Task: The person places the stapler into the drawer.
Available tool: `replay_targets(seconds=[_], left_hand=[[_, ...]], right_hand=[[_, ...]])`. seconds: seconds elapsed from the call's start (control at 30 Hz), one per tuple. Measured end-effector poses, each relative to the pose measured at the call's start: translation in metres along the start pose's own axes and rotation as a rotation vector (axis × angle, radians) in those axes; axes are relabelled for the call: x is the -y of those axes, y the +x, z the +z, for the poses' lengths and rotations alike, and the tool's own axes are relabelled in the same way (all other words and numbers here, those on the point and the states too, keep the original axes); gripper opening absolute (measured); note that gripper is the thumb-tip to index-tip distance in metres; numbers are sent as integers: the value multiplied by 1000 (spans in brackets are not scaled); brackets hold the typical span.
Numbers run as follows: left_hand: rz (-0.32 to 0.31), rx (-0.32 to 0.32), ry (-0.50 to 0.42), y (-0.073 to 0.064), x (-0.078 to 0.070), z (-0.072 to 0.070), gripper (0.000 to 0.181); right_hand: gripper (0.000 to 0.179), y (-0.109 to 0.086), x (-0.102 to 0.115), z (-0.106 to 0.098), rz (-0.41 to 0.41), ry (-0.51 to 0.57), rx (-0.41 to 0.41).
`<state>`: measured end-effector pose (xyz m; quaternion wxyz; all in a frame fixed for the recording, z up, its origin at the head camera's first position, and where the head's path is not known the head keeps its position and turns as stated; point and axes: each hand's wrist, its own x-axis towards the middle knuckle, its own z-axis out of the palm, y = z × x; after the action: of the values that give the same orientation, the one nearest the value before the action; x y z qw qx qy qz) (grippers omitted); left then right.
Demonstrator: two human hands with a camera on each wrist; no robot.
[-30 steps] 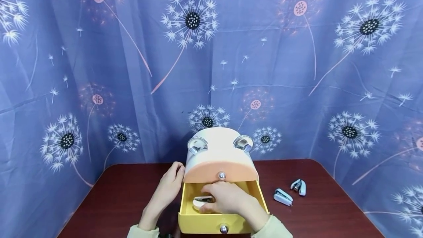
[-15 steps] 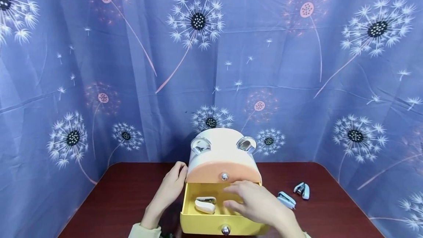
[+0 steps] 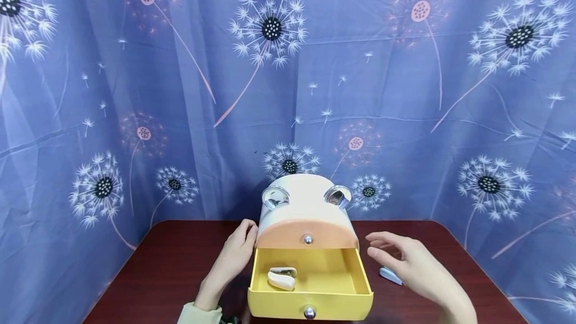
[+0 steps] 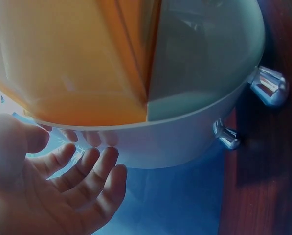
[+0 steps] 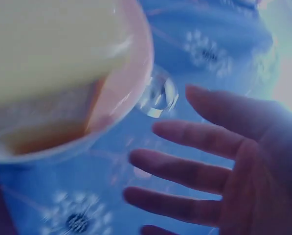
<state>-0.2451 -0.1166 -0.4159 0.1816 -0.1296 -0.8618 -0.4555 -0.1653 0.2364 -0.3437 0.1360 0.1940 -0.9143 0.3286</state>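
Note:
A white mini stapler (image 3: 282, 281) lies at the left inside the pulled-out yellow drawer (image 3: 330, 274) of a small white cabinet (image 3: 302, 196). My left hand (image 3: 233, 251) rests at the cabinet's left side; in the left wrist view its slightly bent fingers (image 4: 101, 171) lie close along the wall. Right of the cabinet, my right hand (image 3: 416, 266) hovers over the table with fingers spread and nothing held, as the right wrist view also shows. Below its thumb, part of a light blue mini stapler (image 3: 390, 276) shows. Another blue stapler, visible earlier, is hidden behind this hand.
Above the yellow drawer is a shut peach drawer front (image 3: 288, 236) with a silver knob (image 3: 308, 239). Two silver ear-like pieces stand out from the cabinet's top. A dandelion-print curtain (image 3: 225, 164) hangs behind the dark red table (image 3: 180, 264).
My right hand has let go of the white stapler, left it in the drawer and moved right, over the blue staplers. The left hand stays at the cabinet's side. The head view has shifted slightly.

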Motion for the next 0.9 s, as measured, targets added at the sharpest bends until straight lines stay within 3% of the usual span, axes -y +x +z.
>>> replay_targets(seconds=[0.17, 0.3, 0.57, 0.77, 0.9], left_hand=[[11, -24, 28, 3, 3, 1, 10], [1, -26, 27, 2, 2, 1, 10], [9, -1, 21, 2, 2, 6, 12], [2, -21, 28, 1, 2, 4, 9], [8, -23, 24, 2, 2, 3, 9]], right_hand=[[18, 3, -39, 13, 102, -93, -139], [28, 9, -69, 29, 202, -150, -174], [54, 11, -109, 57, 356, -221, -54], [69, 6, -123, 67, 543, -264, 28], [69, 5, -129, 70, 578, -250, 36]])
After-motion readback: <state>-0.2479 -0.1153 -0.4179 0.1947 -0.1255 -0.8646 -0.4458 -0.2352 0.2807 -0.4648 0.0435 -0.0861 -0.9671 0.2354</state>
